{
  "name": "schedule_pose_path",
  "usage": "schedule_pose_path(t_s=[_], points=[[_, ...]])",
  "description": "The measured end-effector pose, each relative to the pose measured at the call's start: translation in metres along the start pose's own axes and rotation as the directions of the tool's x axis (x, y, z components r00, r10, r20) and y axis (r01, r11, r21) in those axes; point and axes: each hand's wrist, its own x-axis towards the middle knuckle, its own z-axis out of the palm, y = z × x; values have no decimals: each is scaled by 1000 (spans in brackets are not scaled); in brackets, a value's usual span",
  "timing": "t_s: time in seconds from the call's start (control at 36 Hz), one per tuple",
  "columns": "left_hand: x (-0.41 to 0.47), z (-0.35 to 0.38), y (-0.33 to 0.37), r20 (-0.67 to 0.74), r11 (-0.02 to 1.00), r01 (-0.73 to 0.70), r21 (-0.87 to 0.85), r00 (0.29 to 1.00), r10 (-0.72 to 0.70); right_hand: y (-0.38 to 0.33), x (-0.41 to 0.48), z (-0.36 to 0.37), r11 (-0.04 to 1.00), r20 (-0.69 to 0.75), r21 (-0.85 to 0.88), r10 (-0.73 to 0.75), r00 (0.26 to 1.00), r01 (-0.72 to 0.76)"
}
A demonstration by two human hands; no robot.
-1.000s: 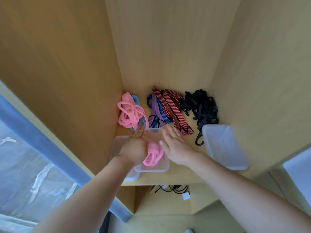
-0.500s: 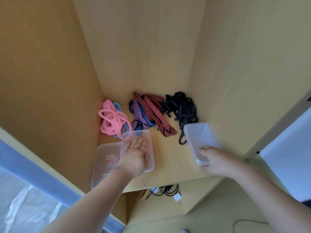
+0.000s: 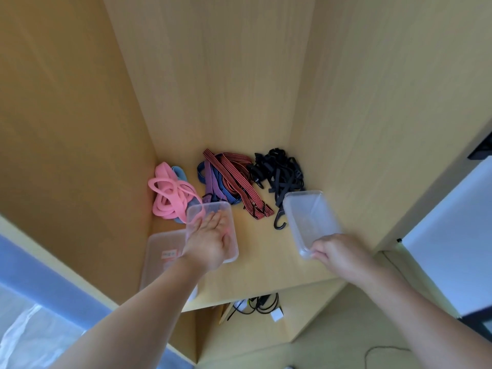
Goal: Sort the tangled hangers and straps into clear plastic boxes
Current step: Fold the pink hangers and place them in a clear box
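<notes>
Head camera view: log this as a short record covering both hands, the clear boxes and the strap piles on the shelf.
left hand: flat, fingers straight, on middle box
right hand: grips near corner of right box
left box: labelled, front left
pink straps: back left
striped straps: back middle
black straps: back right, behind right box

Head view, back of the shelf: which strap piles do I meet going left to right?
Pink loops → striped straps → black straps.

Illegible label (image 3: pixel 169 254) on arm-covered box (image 3: pixel 159 242)
</notes>
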Motion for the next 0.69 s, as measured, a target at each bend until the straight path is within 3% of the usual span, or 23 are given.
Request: schedule_pose_path(t_s=[0.17,0.31,0.47,0.69], points=[[2,3,-3,-2,1000,-13,9,1000,13,10,3,3,984,-10,166,-68,998,69],[2,4,-4,33,1000,-22,19,999,22,9,1,11,975,-303,117,-145,942,187],[4,6,-5,40,999,-23,24,999,22,-16,9,-6,951,-490,-19,-278,827,308],[4,8,-4,18,1000,-18,15,1000,18,-54,20,-2,897,-487,-11,-391,781,442]])
